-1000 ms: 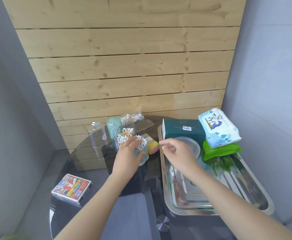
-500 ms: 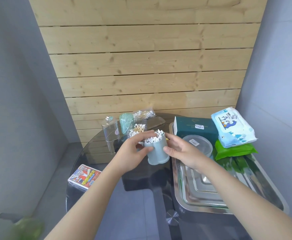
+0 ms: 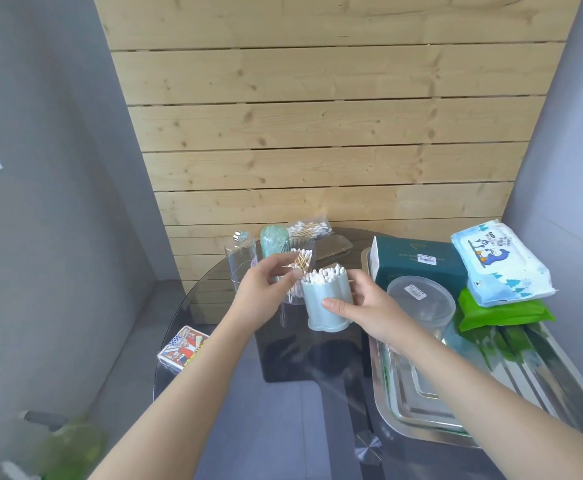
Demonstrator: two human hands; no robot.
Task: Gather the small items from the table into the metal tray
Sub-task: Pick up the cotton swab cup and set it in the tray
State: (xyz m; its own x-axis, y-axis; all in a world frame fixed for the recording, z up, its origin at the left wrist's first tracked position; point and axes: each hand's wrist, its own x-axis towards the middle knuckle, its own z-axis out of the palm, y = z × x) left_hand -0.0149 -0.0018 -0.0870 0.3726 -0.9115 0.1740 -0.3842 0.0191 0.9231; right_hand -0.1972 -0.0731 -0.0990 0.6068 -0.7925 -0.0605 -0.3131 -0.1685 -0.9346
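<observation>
Right hand (image 3: 362, 308) is clamping the swab cup (image 3: 326, 301), left hand (image 3: 265, 292) is loosening beside it — keeping it upright is mattering, I think.

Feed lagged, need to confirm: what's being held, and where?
Right hand grips the pale blue plastic cup of cotton swabs by its side wall; left hand hold unclear.
</observation>
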